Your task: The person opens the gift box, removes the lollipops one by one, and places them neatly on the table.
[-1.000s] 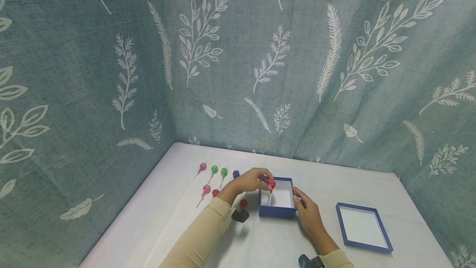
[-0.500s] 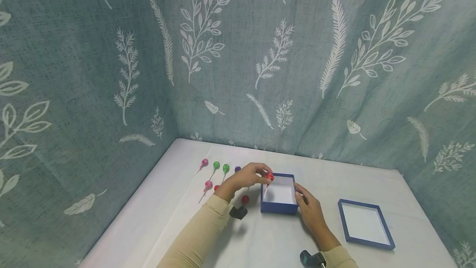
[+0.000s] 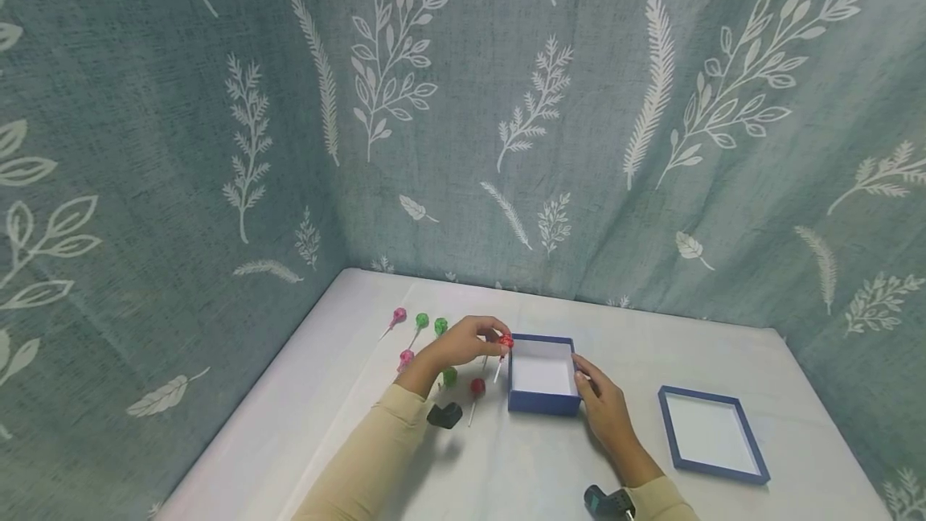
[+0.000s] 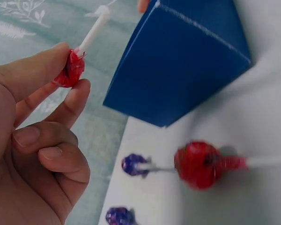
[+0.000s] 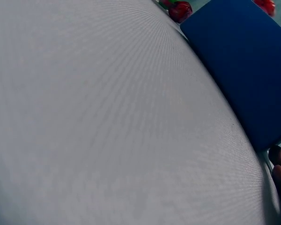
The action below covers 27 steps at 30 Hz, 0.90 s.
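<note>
My left hand pinches a red-wrapped lollipop by its head between thumb and fingers; the white stick points away from the palm in the left wrist view. In the head view this lollipop is just left of an open blue box with a white inside. Against the box's right side rests my right hand, fingers extended along the wall and its tips right at the rim. Another red lollipop lies on the table below the left hand, beside a green lollipop.
Pink lollipops and green lollipops lie at the left, partly behind the left arm. Purple lollipops show in the left wrist view. A blue-rimmed lid lies at the right on the white table. A patterned curtain borders the table.
My left hand has moved left with the red lollipop, from over the box to just outside its left wall. My right hand stays at the box's right side.
</note>
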Tool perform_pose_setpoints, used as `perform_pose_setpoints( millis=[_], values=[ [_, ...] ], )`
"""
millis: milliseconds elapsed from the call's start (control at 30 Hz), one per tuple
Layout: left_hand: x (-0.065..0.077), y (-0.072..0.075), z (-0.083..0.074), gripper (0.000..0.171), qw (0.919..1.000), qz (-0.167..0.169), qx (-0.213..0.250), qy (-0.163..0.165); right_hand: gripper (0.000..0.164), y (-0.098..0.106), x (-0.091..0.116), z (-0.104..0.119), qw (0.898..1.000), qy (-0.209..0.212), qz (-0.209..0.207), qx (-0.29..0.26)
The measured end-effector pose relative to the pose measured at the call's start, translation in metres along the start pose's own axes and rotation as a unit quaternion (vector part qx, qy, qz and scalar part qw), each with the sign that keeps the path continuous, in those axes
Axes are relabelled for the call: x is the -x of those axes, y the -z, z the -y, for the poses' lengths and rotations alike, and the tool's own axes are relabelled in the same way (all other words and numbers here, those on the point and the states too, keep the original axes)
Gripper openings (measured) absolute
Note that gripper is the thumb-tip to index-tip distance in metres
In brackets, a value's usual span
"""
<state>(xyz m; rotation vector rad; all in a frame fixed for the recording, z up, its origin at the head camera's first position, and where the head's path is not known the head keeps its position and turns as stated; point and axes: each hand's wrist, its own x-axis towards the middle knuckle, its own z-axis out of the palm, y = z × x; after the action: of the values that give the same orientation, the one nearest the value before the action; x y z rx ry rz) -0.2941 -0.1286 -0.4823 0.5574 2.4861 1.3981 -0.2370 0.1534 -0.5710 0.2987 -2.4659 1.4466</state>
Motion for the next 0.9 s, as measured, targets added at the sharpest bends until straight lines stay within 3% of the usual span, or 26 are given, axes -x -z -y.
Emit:
perform_pose_setpoints(
  millis=[267,500,900],
  values=[
    [0.012,0.016,0.006,0.025,1.0,-0.005,0.0,0.007,0.041,0.001,-0.002,0.001,1.0,-0.014,0.006,0.0],
    [0.026,0.031,0.014,0.031,0.9991,-0.029,-0.024,0.018,0.042,0.0,-0.002,0.003,1.0,-0.016,0.009,0.004],
    [0.055,0.06,0.037,0.042,0.995,-0.073,-0.025,0.064,0.042,0.002,-0.001,0.004,1.0,-0.018,0.015,0.0]
  ],
)
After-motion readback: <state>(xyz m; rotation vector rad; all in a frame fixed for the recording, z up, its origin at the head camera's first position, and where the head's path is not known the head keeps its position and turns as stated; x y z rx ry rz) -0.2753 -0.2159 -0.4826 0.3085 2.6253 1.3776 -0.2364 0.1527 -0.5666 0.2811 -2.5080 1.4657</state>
